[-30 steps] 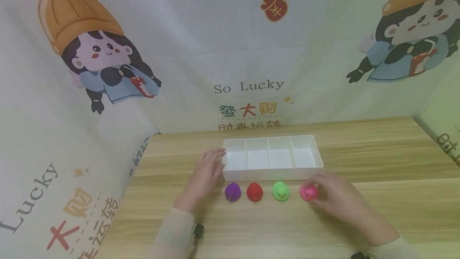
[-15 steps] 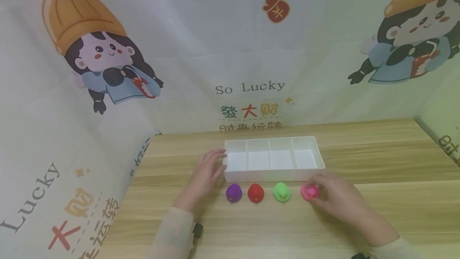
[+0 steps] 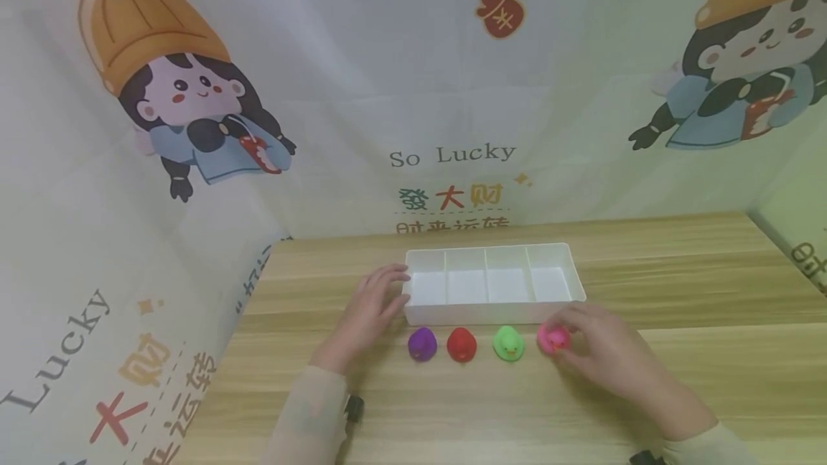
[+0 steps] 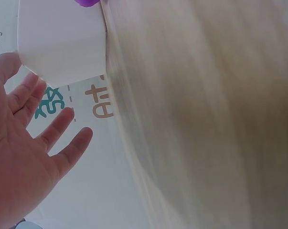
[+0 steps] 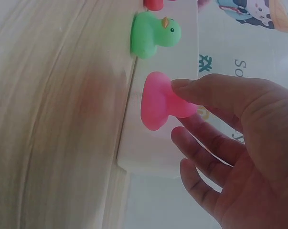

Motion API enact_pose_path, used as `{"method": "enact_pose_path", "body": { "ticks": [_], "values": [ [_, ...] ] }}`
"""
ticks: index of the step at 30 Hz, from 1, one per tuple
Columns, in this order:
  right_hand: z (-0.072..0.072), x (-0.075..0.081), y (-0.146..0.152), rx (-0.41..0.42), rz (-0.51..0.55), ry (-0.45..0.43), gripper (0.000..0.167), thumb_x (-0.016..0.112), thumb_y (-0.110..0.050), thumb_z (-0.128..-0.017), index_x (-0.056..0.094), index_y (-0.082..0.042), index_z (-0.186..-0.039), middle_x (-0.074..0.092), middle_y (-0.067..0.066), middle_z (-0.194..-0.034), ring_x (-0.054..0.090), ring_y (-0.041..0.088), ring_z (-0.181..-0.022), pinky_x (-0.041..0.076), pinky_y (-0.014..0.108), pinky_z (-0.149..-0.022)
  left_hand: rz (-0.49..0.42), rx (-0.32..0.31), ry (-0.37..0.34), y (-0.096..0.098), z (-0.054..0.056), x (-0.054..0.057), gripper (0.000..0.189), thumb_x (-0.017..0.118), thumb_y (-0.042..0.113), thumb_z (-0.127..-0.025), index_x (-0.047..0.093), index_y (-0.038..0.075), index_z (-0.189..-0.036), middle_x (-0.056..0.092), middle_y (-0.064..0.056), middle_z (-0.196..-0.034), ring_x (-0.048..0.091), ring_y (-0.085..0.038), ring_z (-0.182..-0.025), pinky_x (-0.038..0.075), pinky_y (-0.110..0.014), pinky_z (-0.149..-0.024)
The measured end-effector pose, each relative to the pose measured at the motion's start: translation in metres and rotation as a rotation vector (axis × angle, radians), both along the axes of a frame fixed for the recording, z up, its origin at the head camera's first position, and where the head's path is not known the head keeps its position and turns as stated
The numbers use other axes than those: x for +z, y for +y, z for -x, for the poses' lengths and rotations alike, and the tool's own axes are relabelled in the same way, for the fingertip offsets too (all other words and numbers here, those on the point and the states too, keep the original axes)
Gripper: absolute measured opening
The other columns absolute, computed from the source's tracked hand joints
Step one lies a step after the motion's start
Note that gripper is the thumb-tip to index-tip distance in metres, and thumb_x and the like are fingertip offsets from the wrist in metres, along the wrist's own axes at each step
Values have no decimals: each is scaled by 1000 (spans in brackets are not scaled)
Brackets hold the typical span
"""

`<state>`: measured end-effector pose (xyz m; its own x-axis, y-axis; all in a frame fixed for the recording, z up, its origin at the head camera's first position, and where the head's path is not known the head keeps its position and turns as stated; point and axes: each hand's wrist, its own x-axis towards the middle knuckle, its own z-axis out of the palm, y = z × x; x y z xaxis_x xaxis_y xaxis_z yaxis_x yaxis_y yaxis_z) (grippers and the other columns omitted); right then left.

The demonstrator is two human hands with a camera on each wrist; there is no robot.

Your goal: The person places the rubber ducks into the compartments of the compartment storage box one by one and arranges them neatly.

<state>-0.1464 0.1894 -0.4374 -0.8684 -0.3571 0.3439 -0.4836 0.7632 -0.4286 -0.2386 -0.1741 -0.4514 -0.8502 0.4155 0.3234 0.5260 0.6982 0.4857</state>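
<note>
My right hand (image 3: 604, 346) pinches a pink rubber duck (image 3: 551, 339) by its head, between thumb and fingertips. In the right wrist view the duck's base hangs a little off the table. Left of it, a green rubber duck (image 3: 508, 344), a red rubber duck (image 3: 461, 345) and a purple rubber duck (image 3: 422, 344) stand in a row. Behind them lies a white tray (image 3: 491, 314) with several compartments in a line, all bare. At its left end my left hand (image 3: 368, 314) rests its fingertips against the wall, fingers spread and loosely bent in the left wrist view.
The wooden table (image 3: 491, 407) meets a printed cloth backdrop (image 3: 362, 92) behind the tray and at both sides. Bare wood lies in front of the ducks and right of the tray.
The pink duck has risen slightly and tilted in my right hand, shifting a little left. My left hand stays at the tray's end. The head view has shifted slightly.
</note>
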Motion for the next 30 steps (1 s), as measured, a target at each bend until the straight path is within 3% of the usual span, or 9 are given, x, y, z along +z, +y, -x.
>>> {"method": "enact_pose_path", "body": {
  "ticks": [12,20,30],
  "values": [
    [2,11,-6,59,15,65,28,75,-27,-68,62,-25,-92,55,-17,-92,51,6,-85,45,29,-75,13,12,-12,1,0,2,32,54,27,-88,49,17,-117,36,6,-134,26,-11,-121,22,-38,-101],
    [4,14,-11,100,32,120,31,75,-19,-66,61,-25,-93,55,-19,-91,51,4,-83,45,27,-72,15,-8,-10,0,1,0,32,53,26,-88,48,14,-117,36,1,-134,28,-16,-121,24,-40,-100],
    [9,22,-17,140,27,156,31,74,-17,-66,61,-22,-94,55,-15,-94,49,7,-87,45,28,-74,18,7,-17,1,0,3,31,55,27,-87,50,15,-116,36,6,-134,28,-12,-120,25,-38,-100]
  ]
}}
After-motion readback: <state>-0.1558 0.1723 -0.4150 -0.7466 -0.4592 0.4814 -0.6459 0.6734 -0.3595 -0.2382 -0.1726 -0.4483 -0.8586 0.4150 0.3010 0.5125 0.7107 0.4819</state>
